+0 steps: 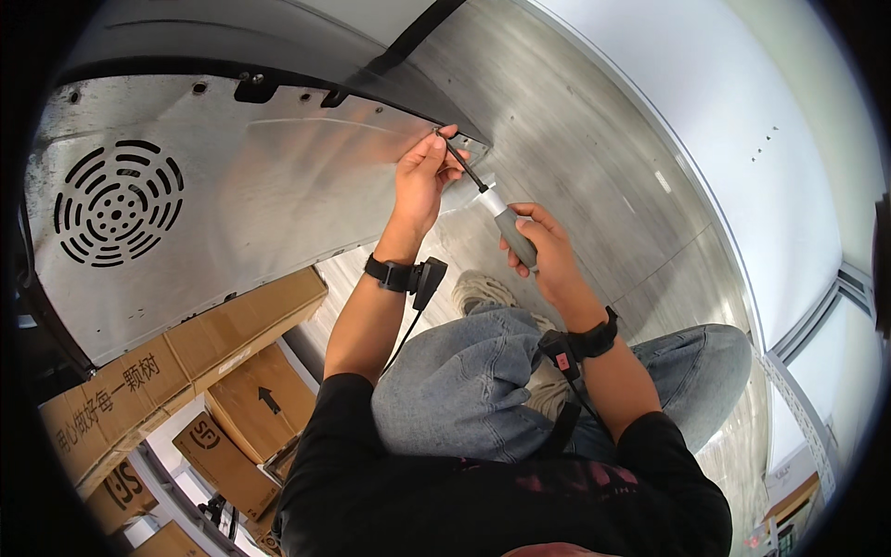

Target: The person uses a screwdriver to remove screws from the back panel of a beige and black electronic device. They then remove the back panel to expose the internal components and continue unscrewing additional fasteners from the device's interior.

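My right hand (538,243) is wrapped round the grey handle of a screwdriver (515,234). Its dark shaft slants up and left to the far right corner of a silver metal panel (278,176). At that corner my left hand (428,176) is closed, thumb and forefinger pinching the shaft near its tip. Whether a screw sits under the tip is hidden by the fingers. Holes and dark notches run along the panel's far edge, and a round slotted vent (118,209) shows on its left part.
Cardboard boxes (255,399) are stacked at the lower left, one long carton (186,367) lying close along the panel's near edge. A white surface with a metal-edged frame (807,325) stands on the right. Grey wood-look floor (613,167) lies beyond my hands. Each wrist wears a strapped black device.
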Tool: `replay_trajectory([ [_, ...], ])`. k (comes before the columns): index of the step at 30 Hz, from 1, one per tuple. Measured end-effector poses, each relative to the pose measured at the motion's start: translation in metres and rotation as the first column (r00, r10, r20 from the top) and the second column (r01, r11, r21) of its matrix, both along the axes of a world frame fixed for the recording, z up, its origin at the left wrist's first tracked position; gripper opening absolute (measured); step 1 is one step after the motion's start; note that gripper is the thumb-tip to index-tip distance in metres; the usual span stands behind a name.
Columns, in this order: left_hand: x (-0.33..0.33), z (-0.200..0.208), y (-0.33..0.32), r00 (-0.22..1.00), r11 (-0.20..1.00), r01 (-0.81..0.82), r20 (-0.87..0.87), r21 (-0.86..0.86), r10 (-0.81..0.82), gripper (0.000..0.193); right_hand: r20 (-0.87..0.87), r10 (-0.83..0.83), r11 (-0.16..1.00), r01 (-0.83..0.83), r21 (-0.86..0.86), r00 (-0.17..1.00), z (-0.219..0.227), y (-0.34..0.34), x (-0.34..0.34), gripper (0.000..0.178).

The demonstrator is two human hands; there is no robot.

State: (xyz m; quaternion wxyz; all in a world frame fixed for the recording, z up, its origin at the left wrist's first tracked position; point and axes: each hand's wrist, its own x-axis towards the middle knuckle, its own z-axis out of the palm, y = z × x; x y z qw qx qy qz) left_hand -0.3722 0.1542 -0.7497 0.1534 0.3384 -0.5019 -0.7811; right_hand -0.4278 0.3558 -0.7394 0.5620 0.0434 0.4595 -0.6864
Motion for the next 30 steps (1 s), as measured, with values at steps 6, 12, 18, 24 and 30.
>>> replay_trajectory([
  [6,-0.007,-0.001,0.001,1.000,1.000,-0.002,-0.024,-0.003,0.002,0.030,0.034,-0.030,0.999,0.031,-0.033,0.999,-0.005,0.002,-0.002,0.029],
  [12,-0.023,-0.013,0.009,0.999,1.000,-0.024,-0.047,0.007,0.024,0.030,0.037,-0.062,0.998,0.063,-0.027,0.997,-0.008,0.008,-0.011,0.029],
  [18,-0.030,-0.017,0.010,0.996,1.000,0.023,-0.089,0.012,-0.022,0.031,0.054,-0.083,0.996,0.084,-0.025,0.995,-0.008,0.011,-0.018,0.029],
  [24,-0.033,-0.005,0.009,0.998,0.998,0.023,-0.068,0.063,-0.019,0.030,-0.166,-0.084,0.993,0.096,0.067,0.982,0.004,0.004,-0.012,0.025],
  [30,-0.033,-0.004,0.007,0.988,0.985,0.142,-0.075,0.098,-0.135,0.026,-0.451,-0.008,0.984,0.087,0.155,0.893,-0.009,0.002,-0.009,0.042],
])
